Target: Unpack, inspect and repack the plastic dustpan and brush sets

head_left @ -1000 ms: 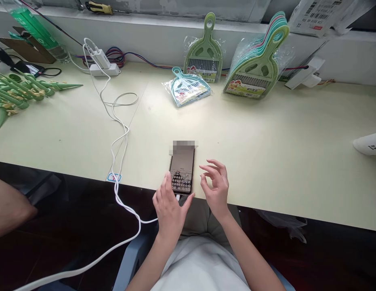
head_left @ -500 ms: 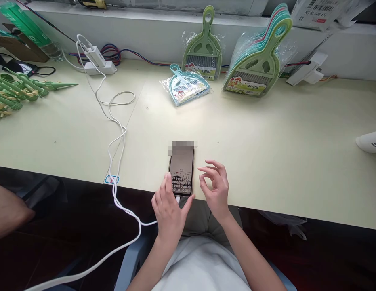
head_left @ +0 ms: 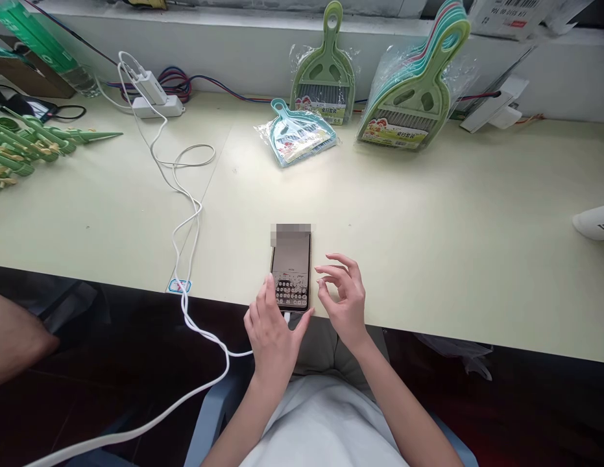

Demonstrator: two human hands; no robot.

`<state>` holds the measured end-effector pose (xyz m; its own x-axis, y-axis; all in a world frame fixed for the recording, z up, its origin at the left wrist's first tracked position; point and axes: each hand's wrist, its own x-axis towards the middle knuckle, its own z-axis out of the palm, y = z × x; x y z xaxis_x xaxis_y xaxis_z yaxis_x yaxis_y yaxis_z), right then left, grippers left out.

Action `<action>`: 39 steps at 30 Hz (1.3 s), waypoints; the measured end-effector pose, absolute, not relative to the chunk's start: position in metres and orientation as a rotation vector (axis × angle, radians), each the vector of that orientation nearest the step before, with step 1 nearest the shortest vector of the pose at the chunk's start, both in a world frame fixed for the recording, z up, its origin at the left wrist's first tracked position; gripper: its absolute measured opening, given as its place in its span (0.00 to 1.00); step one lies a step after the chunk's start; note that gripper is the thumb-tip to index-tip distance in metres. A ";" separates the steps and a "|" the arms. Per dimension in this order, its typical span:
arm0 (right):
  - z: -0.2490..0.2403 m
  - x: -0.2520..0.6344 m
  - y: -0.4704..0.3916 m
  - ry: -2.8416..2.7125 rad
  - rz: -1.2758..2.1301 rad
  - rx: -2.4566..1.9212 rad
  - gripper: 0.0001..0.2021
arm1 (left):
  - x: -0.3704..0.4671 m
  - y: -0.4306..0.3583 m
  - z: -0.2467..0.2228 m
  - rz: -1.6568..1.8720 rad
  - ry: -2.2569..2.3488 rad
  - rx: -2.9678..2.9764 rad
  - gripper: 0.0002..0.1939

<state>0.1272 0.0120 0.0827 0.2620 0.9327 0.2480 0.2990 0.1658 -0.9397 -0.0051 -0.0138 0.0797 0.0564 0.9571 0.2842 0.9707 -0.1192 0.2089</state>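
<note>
Little shifts; left hand (head_left: 272,327) lies against the phone (head_left: 292,256), thumb spread; right hand (head_left: 348,305) beside it, fingers curled, apart from thumb; work seems paused.

phone (head_left: 292,266) and dustpans (head_left: 302,139) on table (head_left: 428,227)

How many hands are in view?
2: the left hand at the lower left of the phone, the right hand beside the phone's right edge. No other hand shows.

Phone screen (head_left: 292,258) glossy; tabletop (head_left: 428,227) smooth, satin; stacked dustpans (head_left: 417,89) plastic; wrapping (head_left: 460,76) shiny film.
</note>
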 end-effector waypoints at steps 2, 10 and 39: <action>0.082 0.128 0.012 -1.265 0.694 -1.371 0.14 | -0.004 -0.014 0.081 -0.551 -2.070 -2.255 0.44; 0.086 0.129 0.013 -1.486 0.633 -1.416 0.12 | -0.002 -0.016 0.081 -0.505 -2.090 -2.245 0.42; 0.084 0.129 0.015 -1.691 0.583 -1.546 0.14 | -0.001 -0.015 0.077 -0.496 -2.124 -2.231 0.41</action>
